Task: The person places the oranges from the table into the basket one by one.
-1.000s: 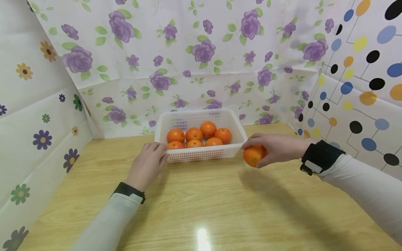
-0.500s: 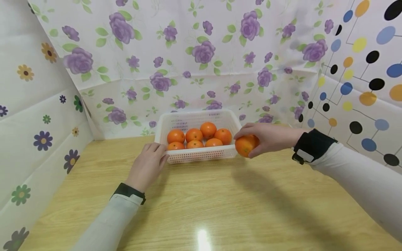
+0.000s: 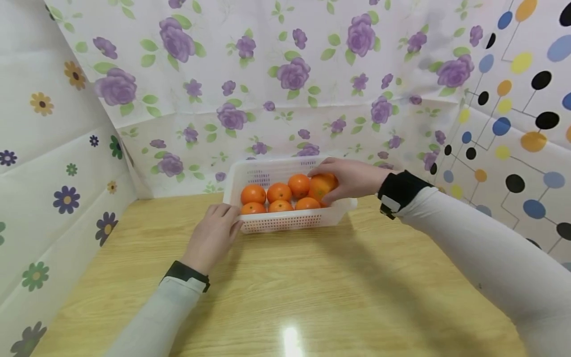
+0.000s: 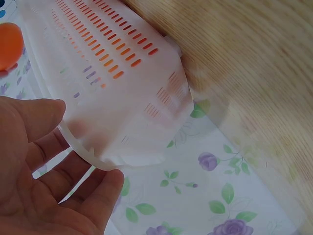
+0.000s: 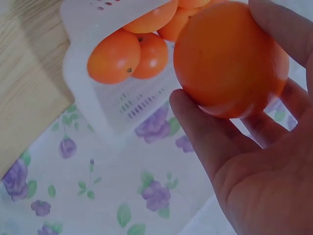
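A white perforated plastic basket point(image 3: 285, 223) stands on the table with several oranges point(image 3: 278, 192) in it. My left hand point(image 3: 213, 239) holds the basket's front left corner; in the left wrist view the thumb lies on one side of the rim and the fingers point(image 4: 105, 198) on the other. Over the right end of the basket, my right hand point(image 3: 356, 177) holds an orange point(image 5: 230, 58) between thumb and fingers. That orange hides part of the fruit behind it. From the head view I cannot tell whether it touches the oranges below.
The wooden table point(image 3: 267, 287) stretches in front of the basket. Behind it hangs a sheet with purple flowers point(image 3: 294, 74). A flowered sheet point(image 3: 67, 198) closes the left side and a dotted one point(image 3: 515, 183) the right.
My right hand has carried the orange leftward and up, from beside the basket's right front corner to above its inside. The left hand has kept its place on the corner.
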`<move>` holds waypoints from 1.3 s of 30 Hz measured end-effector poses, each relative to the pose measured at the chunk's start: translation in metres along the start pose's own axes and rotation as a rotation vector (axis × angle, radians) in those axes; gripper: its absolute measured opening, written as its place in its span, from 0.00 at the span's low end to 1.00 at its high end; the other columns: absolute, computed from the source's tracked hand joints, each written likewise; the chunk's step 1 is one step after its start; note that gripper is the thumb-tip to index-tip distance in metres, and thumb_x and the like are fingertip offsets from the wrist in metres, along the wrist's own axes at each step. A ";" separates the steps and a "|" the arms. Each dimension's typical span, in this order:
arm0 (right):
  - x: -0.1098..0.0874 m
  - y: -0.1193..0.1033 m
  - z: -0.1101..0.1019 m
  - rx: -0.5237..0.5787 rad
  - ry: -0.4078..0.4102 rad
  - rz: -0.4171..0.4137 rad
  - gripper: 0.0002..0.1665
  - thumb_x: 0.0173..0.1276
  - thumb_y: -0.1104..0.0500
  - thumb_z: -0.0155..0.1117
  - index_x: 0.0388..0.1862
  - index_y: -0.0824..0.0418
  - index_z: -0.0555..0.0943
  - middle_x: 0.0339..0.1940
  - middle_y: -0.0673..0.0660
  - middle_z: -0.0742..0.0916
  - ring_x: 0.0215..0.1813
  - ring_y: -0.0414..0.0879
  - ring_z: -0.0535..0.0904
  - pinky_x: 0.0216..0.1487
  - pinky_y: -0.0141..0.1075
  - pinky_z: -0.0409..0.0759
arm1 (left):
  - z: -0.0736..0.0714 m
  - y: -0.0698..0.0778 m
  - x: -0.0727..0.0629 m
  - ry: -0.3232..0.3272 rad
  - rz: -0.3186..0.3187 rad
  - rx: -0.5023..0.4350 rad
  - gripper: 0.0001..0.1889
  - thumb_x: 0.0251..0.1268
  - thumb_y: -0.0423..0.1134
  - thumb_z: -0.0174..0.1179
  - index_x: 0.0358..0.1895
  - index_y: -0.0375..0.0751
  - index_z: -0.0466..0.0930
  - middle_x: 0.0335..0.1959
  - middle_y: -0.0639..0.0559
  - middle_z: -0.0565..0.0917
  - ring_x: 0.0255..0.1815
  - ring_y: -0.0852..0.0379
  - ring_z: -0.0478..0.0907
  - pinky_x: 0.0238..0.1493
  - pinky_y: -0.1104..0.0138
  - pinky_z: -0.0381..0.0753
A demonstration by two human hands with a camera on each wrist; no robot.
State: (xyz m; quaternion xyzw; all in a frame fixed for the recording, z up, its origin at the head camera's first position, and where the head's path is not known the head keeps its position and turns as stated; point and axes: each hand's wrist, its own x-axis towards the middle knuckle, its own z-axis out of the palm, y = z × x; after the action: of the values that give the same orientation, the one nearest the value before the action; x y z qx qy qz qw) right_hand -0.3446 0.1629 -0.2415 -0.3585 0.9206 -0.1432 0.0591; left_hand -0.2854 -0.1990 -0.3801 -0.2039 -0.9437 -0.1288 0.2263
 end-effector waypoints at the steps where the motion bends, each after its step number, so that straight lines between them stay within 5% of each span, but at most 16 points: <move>1: 0.006 0.000 0.001 -0.011 -0.001 0.012 0.36 0.73 0.57 0.80 0.77 0.58 0.80 0.73 0.64 0.80 0.64 0.58 0.78 0.69 0.52 0.80 | 0.000 0.000 0.000 0.004 0.003 0.002 0.17 0.82 0.38 0.68 0.65 0.35 0.84 0.60 0.38 0.85 0.64 0.37 0.78 0.66 0.46 0.84; 16: 0.072 0.004 0.033 -0.086 0.001 0.125 0.39 0.74 0.52 0.77 0.81 0.57 0.77 0.77 0.65 0.78 0.67 0.59 0.78 0.71 0.51 0.79 | 0.000 0.003 -0.005 0.007 0.009 0.001 0.16 0.81 0.39 0.69 0.63 0.36 0.84 0.60 0.40 0.85 0.65 0.39 0.78 0.66 0.47 0.85; 27: 0.088 0.009 0.048 -0.010 -0.033 0.225 0.39 0.75 0.54 0.76 0.82 0.54 0.75 0.77 0.63 0.77 0.67 0.60 0.76 0.74 0.52 0.79 | -0.004 0.006 -0.008 0.010 0.021 0.010 0.15 0.80 0.39 0.70 0.61 0.36 0.85 0.59 0.39 0.85 0.65 0.39 0.79 0.67 0.47 0.84; 35: 0.093 0.016 0.058 -0.020 -0.042 0.193 0.39 0.76 0.54 0.76 0.83 0.57 0.74 0.78 0.65 0.76 0.67 0.61 0.77 0.75 0.53 0.77 | -0.005 0.006 -0.009 0.010 0.021 -0.004 0.15 0.81 0.38 0.69 0.62 0.36 0.85 0.60 0.39 0.85 0.65 0.38 0.78 0.67 0.46 0.84; 39: 0.092 0.022 0.059 -0.028 -0.040 0.177 0.41 0.77 0.52 0.76 0.84 0.57 0.73 0.81 0.65 0.74 0.76 0.62 0.74 0.81 0.56 0.71 | -0.006 0.007 -0.009 0.003 0.018 -0.005 0.15 0.81 0.38 0.69 0.62 0.36 0.85 0.60 0.39 0.85 0.66 0.39 0.78 0.67 0.46 0.84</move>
State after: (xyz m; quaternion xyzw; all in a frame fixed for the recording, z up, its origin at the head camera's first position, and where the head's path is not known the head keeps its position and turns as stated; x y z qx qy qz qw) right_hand -0.4142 0.1030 -0.3055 -0.2791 0.9493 -0.1174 0.0848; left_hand -0.2727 -0.1981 -0.3783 -0.2127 -0.9412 -0.1297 0.2283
